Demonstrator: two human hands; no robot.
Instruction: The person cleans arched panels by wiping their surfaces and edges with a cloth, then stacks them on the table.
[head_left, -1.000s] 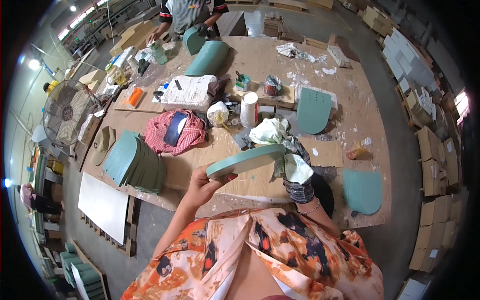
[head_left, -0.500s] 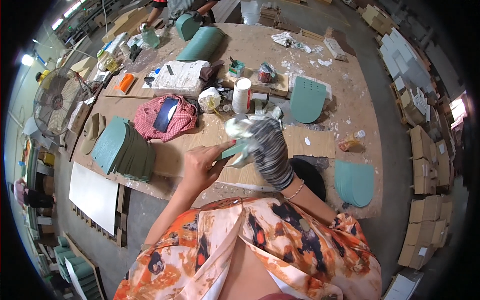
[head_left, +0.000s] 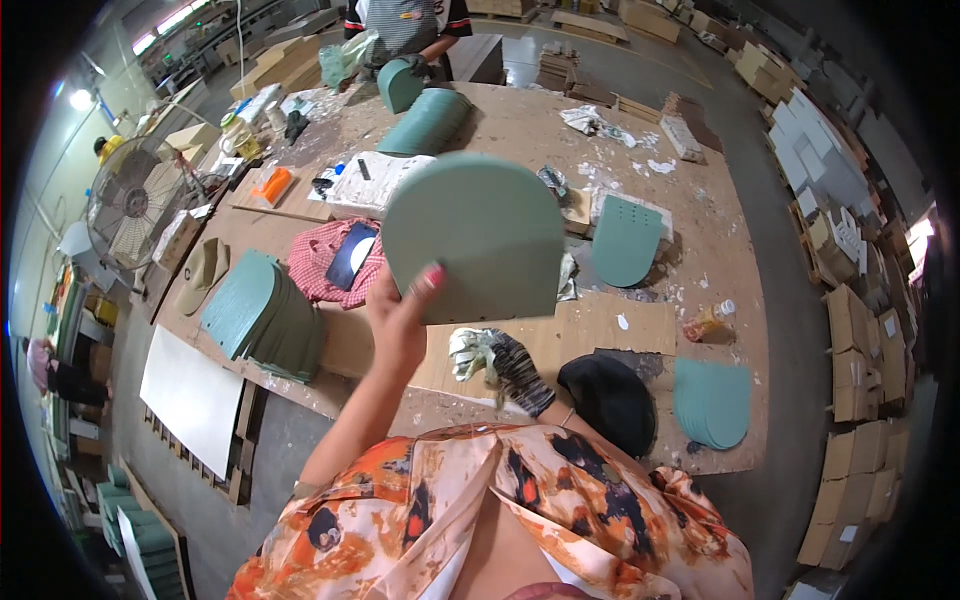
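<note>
At the left of the workbench (head_left: 745, 270) stood a leaning stack of green round-ended panels (head_left: 265, 315), just beside a red checked cloth (head_left: 330, 265). Right of these, the bare left hand (head_left: 400, 312) was clamped on a single green round-ended panel (head_left: 475, 235) near its lower left corner, the thumb flat on the broad face and the other fingers mostly hidden behind. The panel was up in the air over the bench, rounded end uppermost, straight edge down. It looked stiff and fairly light, since one hand bore it; the smooth face would probably slip a little and mark easily, so a pinch close to the edge seemed the sound hold. Lower and to the right, the gloved right hand (head_left: 518, 372) had its fingers bunched on a crumpled pale rag (head_left: 470, 352) — soft, limp stuff, best gripped in a wad — apart from the panel. Farther right lay a low stack of green panels (head_left: 712, 400).

Half a second earlier, the left hand had held the panel low and nearly edge-on; now it was raised, broad face showing, hiding the white tub behind. The right hand, then over the panel with the rag, had dropped away below it.
</note>
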